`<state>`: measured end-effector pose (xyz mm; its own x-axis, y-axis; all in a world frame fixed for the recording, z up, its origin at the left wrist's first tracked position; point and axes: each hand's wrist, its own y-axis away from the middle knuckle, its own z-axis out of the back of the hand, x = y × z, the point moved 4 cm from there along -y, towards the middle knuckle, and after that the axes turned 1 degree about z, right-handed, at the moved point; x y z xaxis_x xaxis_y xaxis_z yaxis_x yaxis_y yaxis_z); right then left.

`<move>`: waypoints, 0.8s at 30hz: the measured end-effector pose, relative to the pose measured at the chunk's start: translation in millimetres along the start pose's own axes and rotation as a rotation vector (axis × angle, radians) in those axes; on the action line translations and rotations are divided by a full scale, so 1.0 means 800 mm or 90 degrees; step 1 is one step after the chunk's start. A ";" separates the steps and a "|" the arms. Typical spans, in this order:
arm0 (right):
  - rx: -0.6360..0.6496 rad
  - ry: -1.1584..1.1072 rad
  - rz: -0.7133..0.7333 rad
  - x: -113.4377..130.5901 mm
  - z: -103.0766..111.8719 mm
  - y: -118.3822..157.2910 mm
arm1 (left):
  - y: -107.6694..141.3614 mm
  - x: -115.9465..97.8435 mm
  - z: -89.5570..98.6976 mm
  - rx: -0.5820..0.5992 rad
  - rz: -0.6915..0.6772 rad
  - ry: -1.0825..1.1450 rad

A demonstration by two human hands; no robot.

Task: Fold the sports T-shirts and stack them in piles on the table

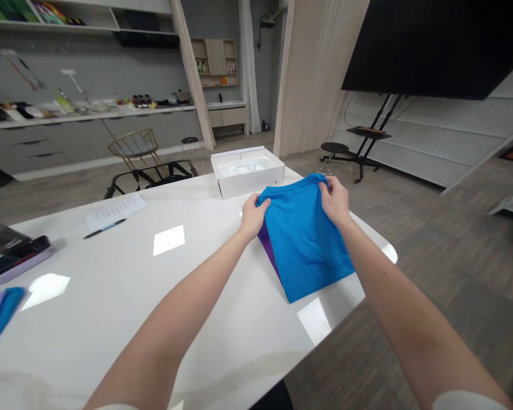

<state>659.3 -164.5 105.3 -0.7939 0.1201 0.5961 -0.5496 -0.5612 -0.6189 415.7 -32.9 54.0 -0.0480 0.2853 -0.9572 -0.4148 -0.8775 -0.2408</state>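
Note:
A blue cloth [310,239], smooth and roughly square, hangs and lies over the right end of the white table. My left hand [253,216] pinches its far left corner, fingers closed. At its far right corner my right hand [335,199] grips the bunched edge between thumb and fingers. A purple cloth [268,246] shows along the left side beneath the blue one; most of it is hidden, and whether it is a separate piece I cannot tell. Just beyond my hands stands an open white box [250,181] with pale wrapped contents.
On the white table [154,302] lie a printed sheet [116,210] and a pen [105,228]. Folded lilac and blue cloth [2,313] is at the left edge, near a dark device [15,259]. Chairs stand beyond the table; a large screen [436,45] is at right.

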 end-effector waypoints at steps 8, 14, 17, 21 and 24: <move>0.205 0.260 -0.032 -0.013 -0.108 0.033 | -0.007 0.086 0.056 0.060 0.053 -0.322; 0.308 0.173 0.164 0.065 -0.127 0.088 | 0.049 0.086 0.113 0.159 0.026 -0.377; 0.365 0.096 0.200 0.115 -0.140 0.112 | 0.070 0.073 0.148 0.152 0.047 -0.395; 0.448 0.033 0.199 0.176 -0.167 0.152 | 0.103 0.061 0.204 0.127 0.067 -0.422; 0.510 0.002 0.212 0.228 -0.193 0.186 | 0.138 0.060 0.256 0.109 0.075 -0.418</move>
<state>392.6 -100.1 42.9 -0.8824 -0.1519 0.4453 0.0598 -0.9750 -0.2142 182.0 -37.2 14.6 -0.6201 0.4132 -0.6669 -0.5076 -0.8595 -0.0605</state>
